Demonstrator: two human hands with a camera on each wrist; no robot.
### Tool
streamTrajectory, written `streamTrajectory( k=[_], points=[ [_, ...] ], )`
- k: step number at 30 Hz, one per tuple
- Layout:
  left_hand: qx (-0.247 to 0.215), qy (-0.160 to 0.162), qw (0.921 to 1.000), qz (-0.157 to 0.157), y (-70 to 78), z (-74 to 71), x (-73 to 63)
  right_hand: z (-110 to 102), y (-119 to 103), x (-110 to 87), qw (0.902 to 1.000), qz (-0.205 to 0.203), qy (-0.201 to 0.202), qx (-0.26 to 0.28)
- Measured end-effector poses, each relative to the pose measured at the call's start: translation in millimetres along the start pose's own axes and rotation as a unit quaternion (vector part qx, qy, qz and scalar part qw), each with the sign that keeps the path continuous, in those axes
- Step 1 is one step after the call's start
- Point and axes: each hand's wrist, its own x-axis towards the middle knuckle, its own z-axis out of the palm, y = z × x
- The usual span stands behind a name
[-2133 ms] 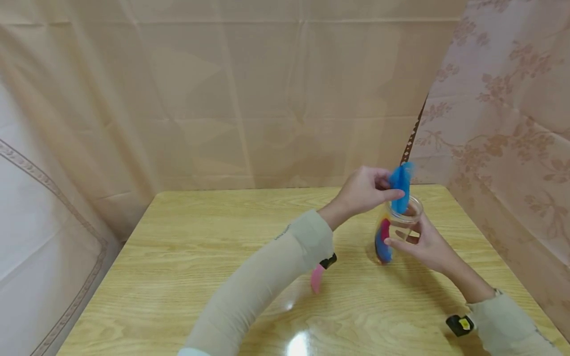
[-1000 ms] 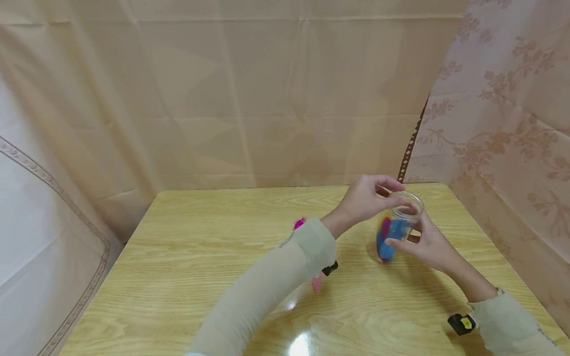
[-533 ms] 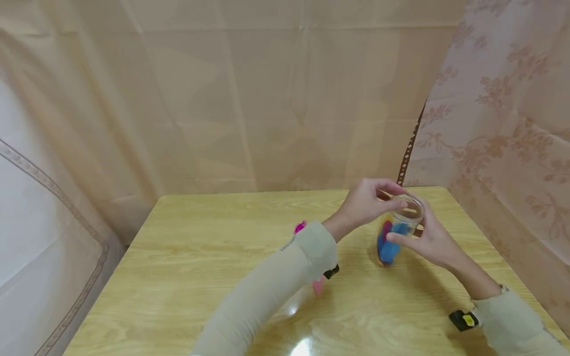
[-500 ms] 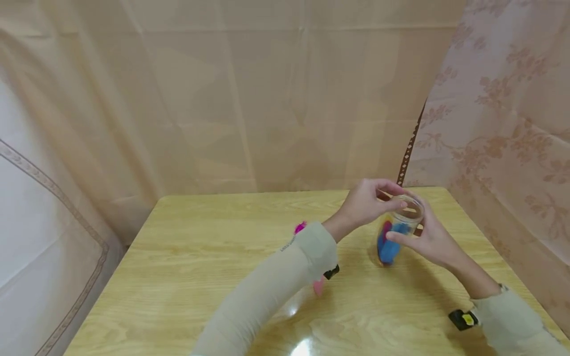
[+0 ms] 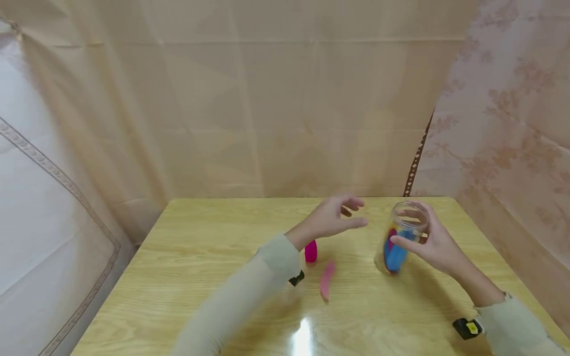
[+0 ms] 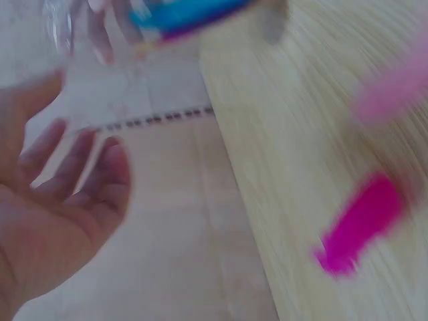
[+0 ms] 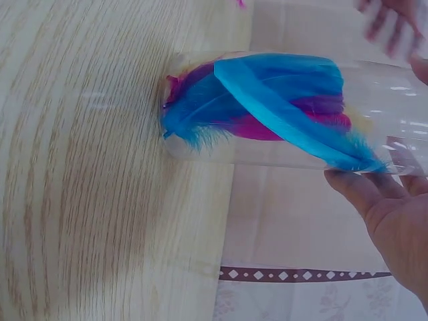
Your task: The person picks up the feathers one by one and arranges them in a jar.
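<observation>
A clear jar (image 5: 410, 225) stands at the right of the table, and my right hand (image 5: 429, 242) grips its side. Inside lie blue feathers (image 7: 281, 100), with magenta, purple and yellow ones partly hidden behind them. My left hand (image 5: 336, 216) hovers to the left of the jar, fingers loosely bent and holding nothing; it is blurred in the left wrist view. On the table near the left wrist lie a magenta feather (image 5: 310, 251), partly covered by the arm, and a light pink feather (image 5: 327, 282).
The wooden table (image 5: 200, 257) runs back to a beige cloth (image 5: 285, 99). A flowered cloth (image 5: 525, 138) hangs along the right side, close to the jar. White cloth (image 5: 40, 207) hangs at the left.
A blue feather in my left hand went down into the jar. The left hand then let go and moved left, uncovering the magenta and pink feathers. The right hand keeps holding the jar.
</observation>
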Motion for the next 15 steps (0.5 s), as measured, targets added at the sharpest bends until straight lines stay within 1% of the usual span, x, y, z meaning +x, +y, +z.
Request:
streamTrajectory(
  k=[2,4,5,7,8,10,11,13,15],
  points=[
    [0.031,-0.042,0.9981,-0.033,-12.6,-7.0,-12.5,0,1,-1.2,1.0,-0.001,0.0,-0.001],
    [0.06,-0.08,0.9932,-0.06,-24.7,-9.6,-24.6,-1,0,-2.2,1.0,-0.004,0.001,0.002],
    [0.071,-0.096,0.9903,-0.07,-30.1,-8.8,-30.0,-2,0,-2.7,1.0,-0.006,0.002,0.003],
    [0.093,-0.118,0.9856,-0.079,-40.0,-3.1,-38.1,-3,-1,-3.1,0.9999,-0.007,0.006,0.007],
    [0.105,-0.126,0.9834,-0.078,-44.2,1.5,-40.4,-4,-1,-2.8,0.9999,-0.007,0.008,0.008],
    [0.133,-0.132,0.9801,-0.066,-49.8,13.7,-41.0,-5,-1,-2.3,0.9999,-0.005,0.01,0.009],
    [0.149,-0.129,0.9786,-0.057,-51.1,20.5,-39.7,-5,-1,-2.0,0.9999,-0.004,0.011,0.009],
    [0.189,-0.125,0.973,-0.042,-52.0,33.8,-34.9,-5,-1,-1.1,0.9998,0.001,0.013,0.013],
    [0.229,-0.124,0.9648,-0.032,-53.0,45.6,-28.9,-4,-1,0.1,0.9999,0.001,0.012,0.012]
  ],
)
